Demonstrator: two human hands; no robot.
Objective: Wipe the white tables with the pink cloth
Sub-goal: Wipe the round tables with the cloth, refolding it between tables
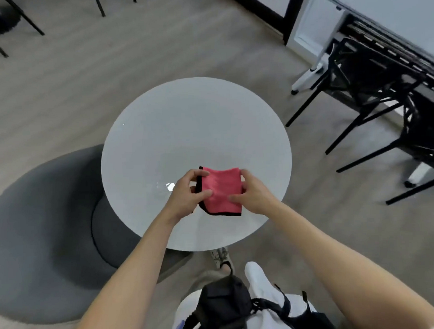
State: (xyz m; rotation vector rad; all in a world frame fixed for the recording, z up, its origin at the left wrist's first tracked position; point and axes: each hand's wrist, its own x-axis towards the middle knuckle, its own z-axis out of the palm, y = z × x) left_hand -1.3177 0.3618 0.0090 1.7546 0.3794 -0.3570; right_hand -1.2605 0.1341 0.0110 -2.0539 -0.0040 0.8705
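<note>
A round white table (pixel 185 121) fills the middle of the head view. Over its near half I hold a folded pink cloth (pixel 221 186) with a black trim. My left hand (pixel 185 195) pinches the cloth's left edge, thumb on top and fingers curled behind it. My right hand (pixel 251 195) grips the right edge, with its thumb lying across the pink face. Whether the cloth touches the tabletop I cannot tell.
A grey upholstered chair (pixel 46 234) stands close against the table's left side. Black chairs (pixel 371 102) and a long dark table (pixel 404 49) crowd the right. Wood floor lies beyond the table. More black chair legs (pixel 24 21) show at the far left.
</note>
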